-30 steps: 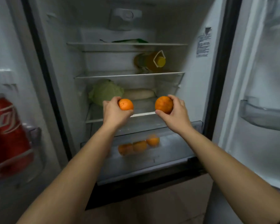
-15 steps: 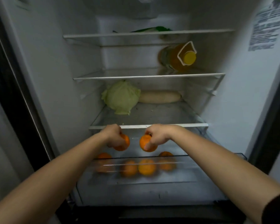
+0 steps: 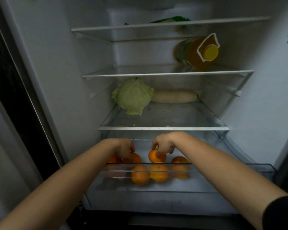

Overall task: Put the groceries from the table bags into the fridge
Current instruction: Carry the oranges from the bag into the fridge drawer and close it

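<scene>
Oranges already lie in the clear drawer at the bottom of the fridge, and two more are on their way in. The right hand pinches an orange from above with thumb and curled fingers, low over the fruit below. The left hand is curled down over a second one and seems to grip it, though its fingertips are hard to make out. Both hands are inside the drawer, just under the front edge of the lowest shelf, where a cabbage and a white radish lie side by side; a bottle lies on its side one shelf higher. The risk, I think, is in the letting go: round fruit set on top of round fruit is likely to roll, so a release from any height could send one knocking into the others or over the low front wall. Stacked too high, the oranges might also catch under the shelf when the drawer slides shut, and a wrist lifted carelessly could hit that shelf edge
</scene>
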A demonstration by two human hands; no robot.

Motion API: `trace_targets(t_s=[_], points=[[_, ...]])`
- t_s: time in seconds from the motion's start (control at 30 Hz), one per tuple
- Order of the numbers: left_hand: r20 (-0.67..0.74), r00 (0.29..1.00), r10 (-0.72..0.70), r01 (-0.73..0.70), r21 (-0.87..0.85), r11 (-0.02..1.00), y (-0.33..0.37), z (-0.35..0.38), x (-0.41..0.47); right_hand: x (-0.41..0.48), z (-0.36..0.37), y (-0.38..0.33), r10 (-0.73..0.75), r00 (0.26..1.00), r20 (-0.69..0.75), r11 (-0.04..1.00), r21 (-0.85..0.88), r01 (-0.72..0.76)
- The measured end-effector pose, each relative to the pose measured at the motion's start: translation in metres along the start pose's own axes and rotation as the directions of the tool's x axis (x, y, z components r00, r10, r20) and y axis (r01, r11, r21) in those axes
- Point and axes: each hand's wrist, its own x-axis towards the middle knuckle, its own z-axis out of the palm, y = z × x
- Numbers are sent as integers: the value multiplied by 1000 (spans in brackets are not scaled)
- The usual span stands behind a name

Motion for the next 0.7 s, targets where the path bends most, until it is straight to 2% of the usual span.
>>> trace_targets(t_s=[0.1, 0.17, 0.27, 0.33, 0.4, 0.47, 0.57, 0.63, 0.7], points=[[-35, 999, -7, 5, -41, 999, -1, -6, -8, -16, -2, 1, -15, 998, -63, 992, 123, 22], [-202, 979, 23, -37, -66, 997, 0, -12, -19, -33, -4, 3, -26, 982, -185, 985, 163, 56], [-516, 856, 28, -91, -97, 991, 2, -13, -43, -61, 0, 6, -7, 902, -432, 976, 195, 101], [-688, 726, -15, -132, -161, 978, 9, -4, -66, -78, 14, 10, 38, 814, -579, 964, 237, 123], [-801, 594, -70, -152, -197, 968, 20, 11, -93, -93, 32, 13, 100, 713, -694, 957, 263, 122], [-872, 481, -88, -181, -197, 964, 29, 30, -114, -108, 52, 14, 170, 596, -785, 951, 288, 108], [-943, 331, -23, -236, -107, 966, 34, 62, -130, -130, 82, 11, 225, 378, -898, 955, 281, 99], [-965, 263, 21, -254, -48, 966, 36, 86, -130, -140, 109, 7, 228, 258, -939, 960, 261, 101], [-967, 244, 69, -274, 0, 962, 38, 109, -126, -144, 138, 3, 222, 162, -961, 971, 233, 49]])
